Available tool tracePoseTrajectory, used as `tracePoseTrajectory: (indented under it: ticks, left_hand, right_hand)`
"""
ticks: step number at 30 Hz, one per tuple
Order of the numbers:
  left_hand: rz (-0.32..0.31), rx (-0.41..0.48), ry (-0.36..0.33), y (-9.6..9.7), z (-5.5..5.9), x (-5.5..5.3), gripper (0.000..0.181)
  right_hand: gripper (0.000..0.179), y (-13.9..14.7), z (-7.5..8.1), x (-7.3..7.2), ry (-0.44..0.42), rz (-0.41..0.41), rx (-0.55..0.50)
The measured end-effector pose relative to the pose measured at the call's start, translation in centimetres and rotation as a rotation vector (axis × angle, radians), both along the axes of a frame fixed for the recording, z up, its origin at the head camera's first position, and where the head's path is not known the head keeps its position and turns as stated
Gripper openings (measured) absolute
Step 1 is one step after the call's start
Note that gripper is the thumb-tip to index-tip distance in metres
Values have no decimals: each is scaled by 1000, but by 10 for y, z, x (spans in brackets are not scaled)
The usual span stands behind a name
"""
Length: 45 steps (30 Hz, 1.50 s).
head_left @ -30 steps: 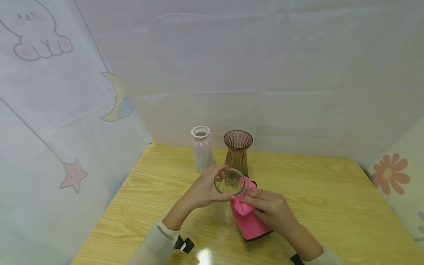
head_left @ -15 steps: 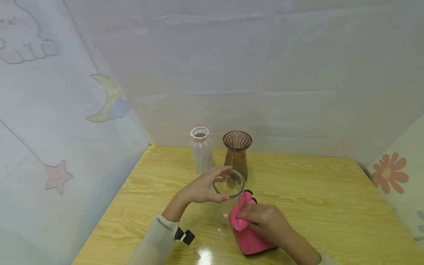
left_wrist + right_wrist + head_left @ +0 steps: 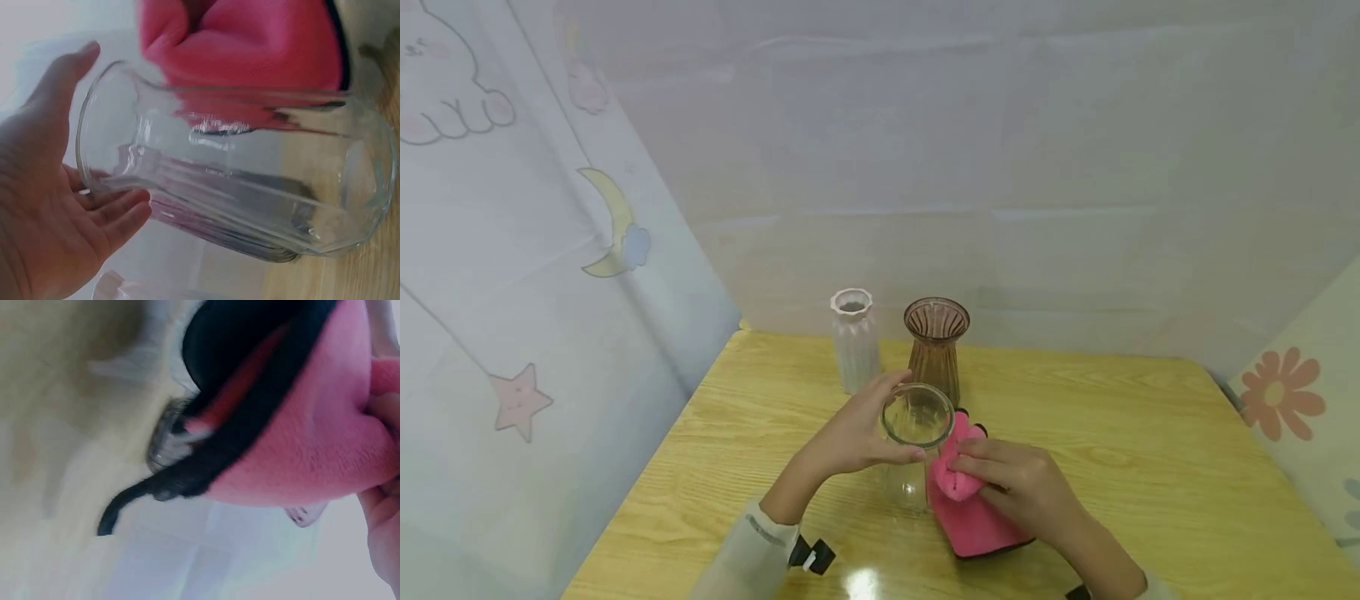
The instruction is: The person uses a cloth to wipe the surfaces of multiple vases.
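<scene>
Head view: the left hand [image 3: 850, 433] is curled around the neck of the clear vase [image 3: 907, 490]; a hard push from the pink cloth [image 3: 983, 527], pinched in the right hand [image 3: 1028, 493], could tip it against the brown vase [image 3: 937, 367] beyond the left hand.

Left wrist: thumb off the rim, so slipping seems possible; glass transparent, faceted towards its base.

Right wrist: cloth plush, black-edged.

Left of the jar [image 3: 906, 485], at its rim — the left hand [image 3: 848, 432]; to its right, the cloth [image 3: 976, 525], then the right hand [image 3: 1028, 485]. Behind it, on the table [image 3: 1112, 442] — one vase [image 3: 936, 362] almost directly, another vase [image 3: 857, 357] leftward.
</scene>
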<state>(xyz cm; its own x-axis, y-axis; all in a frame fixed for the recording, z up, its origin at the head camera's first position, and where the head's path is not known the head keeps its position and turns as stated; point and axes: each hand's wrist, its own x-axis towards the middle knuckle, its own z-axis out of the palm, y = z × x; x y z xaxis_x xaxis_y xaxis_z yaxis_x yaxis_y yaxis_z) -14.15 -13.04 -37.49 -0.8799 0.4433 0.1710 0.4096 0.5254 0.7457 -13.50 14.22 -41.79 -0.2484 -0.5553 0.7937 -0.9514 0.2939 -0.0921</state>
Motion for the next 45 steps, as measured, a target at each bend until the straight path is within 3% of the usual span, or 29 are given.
tracePoseTrajectory:
  ticks: [6, 11, 18, 23, 26, 31, 34, 39, 42, 45]
  left_hand:
    - [75, -12, -20, 8, 0, 6, 103]
    - [74, -49, -9, 10, 2, 6, 98]
    - [-48, -73, 16, 3, 4, -4, 93]
    - [-148, -65, -24, -3, 4, -13, 92]
    - [-207, -60, -30, -5, 4, -19, 91]
    - [-256, -63, -23, -7, 5, -24, 90]
    - [-230, -42, -23, -8, 4, -22, 94]
    - [-76, -8, -3, -6, 4, -8, 100]
    - [-3, -26, 2, -1, 5, 0, 102]
    - [35, -81, 14, 6, 6, 4, 104]
  right_hand:
    - [31, -4, 8, -7, 98, 11, -56]
    - [29, -9, 2, -9, 126, 20, -79]
    - [32, -13, -8, -4, 53, 17, -17]
    - [9, -12, -17, 2, 5, -2, 116]
    - [27, -11, -22, 4, -33, 0, 190]
    - [39, -8, -24, 4, -93, 2, 259]
    - [37, -6, -21, 4, -108, 0, 258]
    - [10, 0, -6, 1, -59, 10, 102]
    - [29, 0, 4, -3, 44, 8, -13]
    - [31, -3, 9, -8, 133, -1, -78]
